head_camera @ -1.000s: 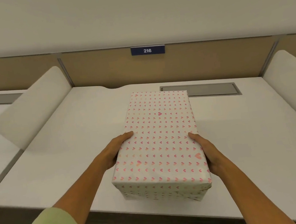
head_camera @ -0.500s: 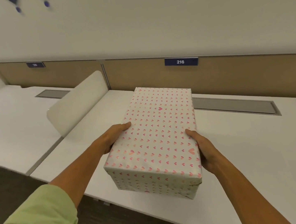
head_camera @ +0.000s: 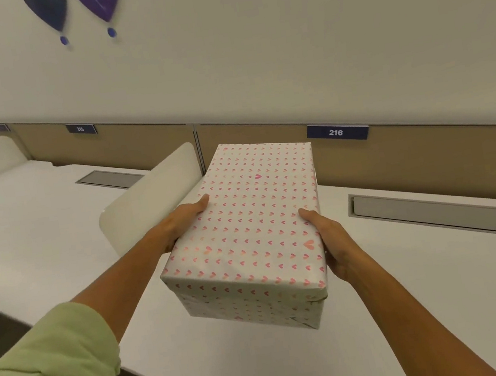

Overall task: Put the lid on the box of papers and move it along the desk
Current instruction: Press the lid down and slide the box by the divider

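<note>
A long box (head_camera: 246,235) wrapped in white paper with small pink hearts has its lid on, so the papers inside are hidden. It hangs lifted above the white desk (head_camera: 427,290), near the desk's left end. My left hand (head_camera: 183,220) presses against its left side, thumb on the top edge. My right hand (head_camera: 331,240) grips the right side the same way.
A rounded white divider (head_camera: 148,204) stands just left of the box, between this desk and the neighbouring desk (head_camera: 23,217). Grey cable hatches (head_camera: 433,217) are set into both desks. A tan back panel carries the plates 216 (head_camera: 336,132) and 215 (head_camera: 80,129). The desk's front edge runs below my arms.
Both hands have lifted the box off the desk and carried it left toward the divider. My view has swung left and up, bringing the neighbouring desk and wall decorations into sight.
</note>
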A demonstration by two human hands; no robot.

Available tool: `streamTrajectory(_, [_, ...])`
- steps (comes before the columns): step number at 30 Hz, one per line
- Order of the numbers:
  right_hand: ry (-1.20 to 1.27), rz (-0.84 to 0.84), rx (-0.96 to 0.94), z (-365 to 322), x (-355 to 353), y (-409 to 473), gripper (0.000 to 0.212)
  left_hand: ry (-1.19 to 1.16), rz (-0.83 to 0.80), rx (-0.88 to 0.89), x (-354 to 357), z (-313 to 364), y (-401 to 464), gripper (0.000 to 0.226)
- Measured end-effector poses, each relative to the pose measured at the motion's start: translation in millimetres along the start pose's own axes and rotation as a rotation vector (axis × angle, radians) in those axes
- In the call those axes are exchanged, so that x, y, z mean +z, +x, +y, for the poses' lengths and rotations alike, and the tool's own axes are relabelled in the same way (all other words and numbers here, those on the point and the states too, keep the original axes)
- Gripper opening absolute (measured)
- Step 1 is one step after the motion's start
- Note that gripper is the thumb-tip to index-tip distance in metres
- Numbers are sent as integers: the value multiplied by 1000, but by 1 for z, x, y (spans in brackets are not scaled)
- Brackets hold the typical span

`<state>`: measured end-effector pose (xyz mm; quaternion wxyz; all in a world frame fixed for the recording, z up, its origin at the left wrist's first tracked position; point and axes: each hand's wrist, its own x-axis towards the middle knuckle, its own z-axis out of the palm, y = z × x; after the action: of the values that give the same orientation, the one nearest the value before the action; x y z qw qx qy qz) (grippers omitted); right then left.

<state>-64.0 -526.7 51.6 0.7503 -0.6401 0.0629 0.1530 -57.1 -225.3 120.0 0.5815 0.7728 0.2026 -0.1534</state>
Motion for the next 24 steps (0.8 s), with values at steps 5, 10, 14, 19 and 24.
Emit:
streamTrajectory(5, [6, 16, -11, -12, 49, 49, 51, 52, 43, 41, -52, 18, 44, 55])
streamTrajectory(10, [100, 28, 8, -19, 101, 95, 51, 92, 66, 59, -100, 37, 89, 57])
streamTrajectory(14, [135, 39, 7, -21, 132, 131, 51, 142, 44, 64, -134, 50, 126, 61])
streamTrajectory(19, [99, 77, -5, -25, 162, 174, 48, 205, 44, 78, -164, 64, 176, 64])
streamTrajectory(24, [-44, 127, -45, -28, 184, 210, 43, 284, 7, 58, -184, 76, 222, 65])
